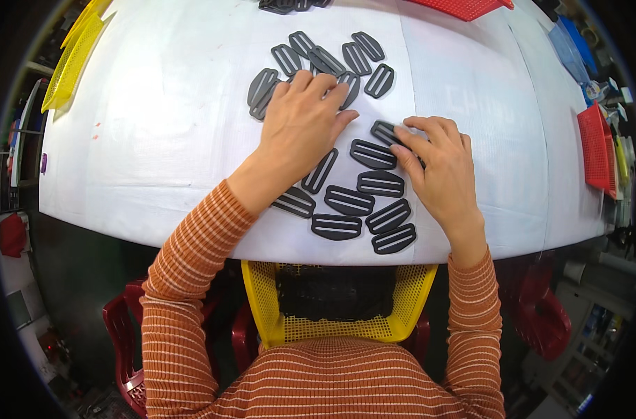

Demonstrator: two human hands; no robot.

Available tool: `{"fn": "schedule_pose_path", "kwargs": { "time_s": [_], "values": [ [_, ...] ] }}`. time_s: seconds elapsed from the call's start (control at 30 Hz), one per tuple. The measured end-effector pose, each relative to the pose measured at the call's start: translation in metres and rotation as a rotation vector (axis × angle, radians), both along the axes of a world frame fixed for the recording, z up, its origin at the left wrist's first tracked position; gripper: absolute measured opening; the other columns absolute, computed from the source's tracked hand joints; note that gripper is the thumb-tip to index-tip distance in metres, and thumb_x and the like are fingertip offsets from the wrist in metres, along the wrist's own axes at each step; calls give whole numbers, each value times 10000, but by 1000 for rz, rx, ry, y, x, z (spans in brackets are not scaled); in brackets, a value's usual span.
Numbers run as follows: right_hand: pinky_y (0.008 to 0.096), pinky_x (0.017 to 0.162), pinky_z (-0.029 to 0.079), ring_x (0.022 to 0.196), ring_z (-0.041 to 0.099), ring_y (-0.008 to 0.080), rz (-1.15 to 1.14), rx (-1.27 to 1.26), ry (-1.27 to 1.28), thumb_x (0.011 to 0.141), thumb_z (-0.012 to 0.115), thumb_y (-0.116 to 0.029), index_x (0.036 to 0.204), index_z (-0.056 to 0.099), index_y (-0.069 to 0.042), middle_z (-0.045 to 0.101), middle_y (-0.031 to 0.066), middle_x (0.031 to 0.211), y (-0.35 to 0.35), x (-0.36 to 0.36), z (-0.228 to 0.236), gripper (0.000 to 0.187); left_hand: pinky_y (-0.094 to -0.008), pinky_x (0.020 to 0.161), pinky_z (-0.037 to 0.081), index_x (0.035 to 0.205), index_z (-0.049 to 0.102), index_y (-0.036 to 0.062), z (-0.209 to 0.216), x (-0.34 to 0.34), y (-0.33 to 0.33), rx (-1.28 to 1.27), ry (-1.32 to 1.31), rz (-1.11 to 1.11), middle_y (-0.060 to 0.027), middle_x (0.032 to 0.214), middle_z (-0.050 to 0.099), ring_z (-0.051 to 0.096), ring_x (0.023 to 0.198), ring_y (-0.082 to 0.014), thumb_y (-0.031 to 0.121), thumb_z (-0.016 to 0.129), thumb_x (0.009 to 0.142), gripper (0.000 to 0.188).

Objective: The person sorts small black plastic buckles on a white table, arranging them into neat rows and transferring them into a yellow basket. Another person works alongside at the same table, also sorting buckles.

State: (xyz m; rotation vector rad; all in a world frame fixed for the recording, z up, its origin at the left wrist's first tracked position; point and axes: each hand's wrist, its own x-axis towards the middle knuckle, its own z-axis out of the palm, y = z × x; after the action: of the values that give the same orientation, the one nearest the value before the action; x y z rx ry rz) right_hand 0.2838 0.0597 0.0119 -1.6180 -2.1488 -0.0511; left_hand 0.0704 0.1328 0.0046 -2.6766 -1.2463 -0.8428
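Black plastic slide buckles, flat with long slots, lie scattered on the white tabletop [157,140]. My left hand [300,115] reaches over the far group, fingers bent and spread, fingertips down among the buckles [325,61]; it partly hides some of them. My right hand [440,160] has its thumb and index finger at the right end of a slide buckle [382,131], pinching it just beyond the nearer group. In that nearer group, several buckles [349,200] lie flat at different angles between my forearms.
A yellow mesh basket [262,307] with something dark inside stands between my body and the table edge. Another yellow basket [74,59] is at the far left. Red baskets sit at the far edge [464,8] and the right edge [596,150]. More black buckles [283,5] lie at the far side.
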Motion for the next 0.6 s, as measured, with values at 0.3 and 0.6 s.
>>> {"fn": "schedule_pose_path", "kwargs": {
  "time_s": [0.3,0.6],
  "values": [
    [388,920,445,1110,564,207,190,57,91,863,663,-110,1138,717,-161,660,-18,1199,83,22,-11,285,-351,864,479,1072,704,51,4,-20,-15,-208,-84,-134,-57,1057,662,592,976,-234,33,687,825,248],
    [367,900,444,904,604,169,251,250,-143,851,706,-200,996,709,-123,660,-26,919,66,26,-15,165,-330,850,492,1161,678,58,7,-33,-14,-453,-308,-84,-84,1097,669,597,977,-232,74,726,830,335]
  ]
}}
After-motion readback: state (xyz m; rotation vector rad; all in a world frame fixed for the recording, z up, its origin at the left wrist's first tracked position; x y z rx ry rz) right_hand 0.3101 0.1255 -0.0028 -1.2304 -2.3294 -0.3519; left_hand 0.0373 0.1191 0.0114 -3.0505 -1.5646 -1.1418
